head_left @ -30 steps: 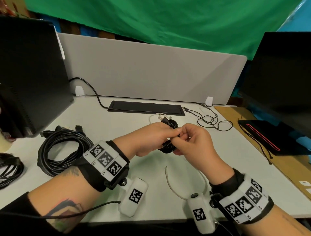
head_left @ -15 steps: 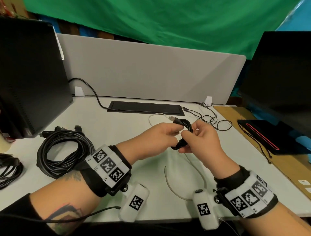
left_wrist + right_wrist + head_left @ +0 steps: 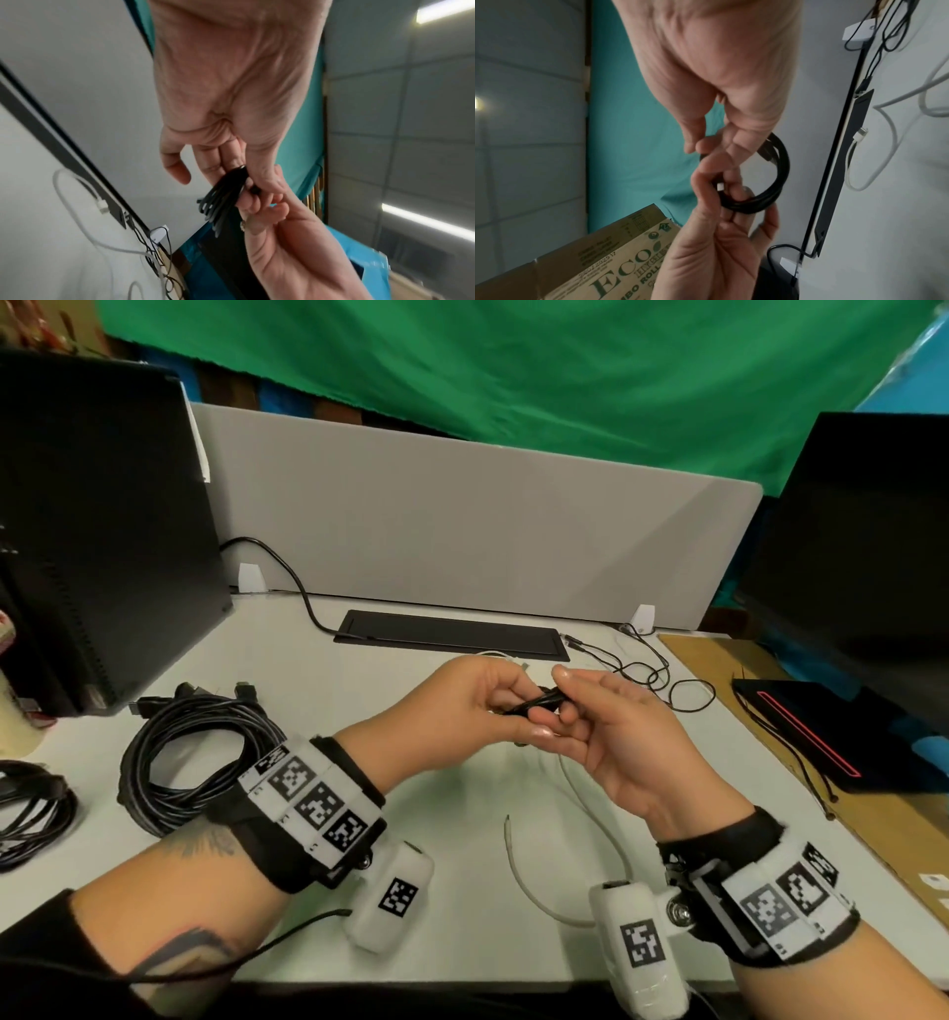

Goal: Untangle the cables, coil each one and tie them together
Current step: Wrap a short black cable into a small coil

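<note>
1. Black cable coil [image 3: 534,703] is held in the air between both hands, above the desk [image 3: 452,814] at centre.
2. Change over the last second: the coil was face-on and round, gripped from both sides near the table. Now both hands have lifted slightly and the coil is turned edge-on to the head camera, so it reads as a thin dark sliver.
3. Left hand [image 3: 477,706]: thumb and fingers are curled and pinching the stacked loops at one side. Left wrist view shows the loops [image 3: 226,194] fanning out below that pinch.
4. Right hand [image 3: 611,731] has loosened from the earlier closed grip. Its palm faces up in the head view; in the right wrist view its thumb and fingertips touch the top of the ring [image 3: 765,178], but whether they pinch it I cannot tell.
5. A plug end [image 3: 766,150] lies against the loops just under the right fingers.
6. Judgement: coiling of this cable looks done; the loose end is probably being tucked or wrapped to lock the loops.
7. Remaining, as it lies now: the white cable [image 3: 554,865] is loose on the desk under the hands, uncoiled. The large black bundle [image 3: 200,757] sits coiled at left, well apart.
8. Risk: the left pinch is the only sure hold, so the loops could spring open if it slips.
</note>
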`<state>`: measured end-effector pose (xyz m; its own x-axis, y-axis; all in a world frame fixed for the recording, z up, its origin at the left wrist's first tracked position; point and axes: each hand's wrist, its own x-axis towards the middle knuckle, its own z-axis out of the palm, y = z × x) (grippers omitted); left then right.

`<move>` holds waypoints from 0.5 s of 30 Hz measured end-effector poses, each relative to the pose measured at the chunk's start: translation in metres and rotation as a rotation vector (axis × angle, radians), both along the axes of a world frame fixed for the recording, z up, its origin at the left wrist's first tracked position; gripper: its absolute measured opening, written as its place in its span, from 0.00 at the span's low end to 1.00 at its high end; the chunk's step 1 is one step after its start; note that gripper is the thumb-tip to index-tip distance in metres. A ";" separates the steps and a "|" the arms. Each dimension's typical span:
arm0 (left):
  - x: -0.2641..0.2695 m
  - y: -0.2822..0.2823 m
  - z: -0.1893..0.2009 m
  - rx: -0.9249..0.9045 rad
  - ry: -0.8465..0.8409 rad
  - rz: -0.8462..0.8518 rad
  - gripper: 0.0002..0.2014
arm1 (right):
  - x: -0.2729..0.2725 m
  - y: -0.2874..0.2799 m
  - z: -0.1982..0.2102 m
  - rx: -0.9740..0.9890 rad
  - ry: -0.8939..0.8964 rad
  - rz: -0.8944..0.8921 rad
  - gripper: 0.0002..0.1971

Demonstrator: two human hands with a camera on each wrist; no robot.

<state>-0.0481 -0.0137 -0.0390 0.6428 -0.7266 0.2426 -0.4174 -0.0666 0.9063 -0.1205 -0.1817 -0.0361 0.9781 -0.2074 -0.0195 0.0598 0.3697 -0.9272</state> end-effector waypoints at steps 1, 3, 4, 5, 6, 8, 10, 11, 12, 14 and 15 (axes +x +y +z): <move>0.002 0.002 0.001 -0.037 0.087 -0.033 0.08 | 0.000 0.002 0.002 -0.021 -0.025 0.016 0.12; 0.006 0.007 0.002 -0.087 0.211 -0.074 0.08 | 0.001 0.003 0.006 -0.062 -0.054 0.034 0.16; 0.006 0.008 0.002 -0.100 0.261 -0.083 0.07 | 0.002 0.003 0.008 -0.084 -0.058 0.041 0.18; 0.006 0.009 0.001 -0.107 0.317 -0.089 0.06 | 0.004 0.002 0.009 -0.112 -0.055 0.047 0.19; 0.007 0.011 0.001 -0.109 0.377 -0.091 0.05 | 0.006 0.001 0.010 -0.157 -0.049 0.048 0.18; 0.009 0.014 -0.001 -0.125 0.523 -0.081 0.07 | 0.014 -0.004 0.006 -0.279 -0.033 0.033 0.14; 0.013 0.017 -0.002 -0.183 0.703 -0.047 0.09 | 0.024 -0.005 -0.002 -0.411 0.007 -0.019 0.13; 0.015 0.018 -0.003 -0.218 0.787 -0.024 0.10 | 0.030 -0.004 -0.006 -0.462 0.030 -0.049 0.13; 0.017 0.019 -0.004 -0.244 0.860 0.004 0.11 | 0.037 -0.003 -0.010 -0.499 0.046 -0.062 0.13; 0.022 0.019 -0.008 -0.270 0.994 0.077 0.09 | 0.051 0.003 -0.018 -0.564 0.066 -0.035 0.09; 0.024 0.019 -0.010 -0.280 1.054 0.122 0.07 | 0.059 0.007 -0.022 -0.614 0.077 -0.009 0.08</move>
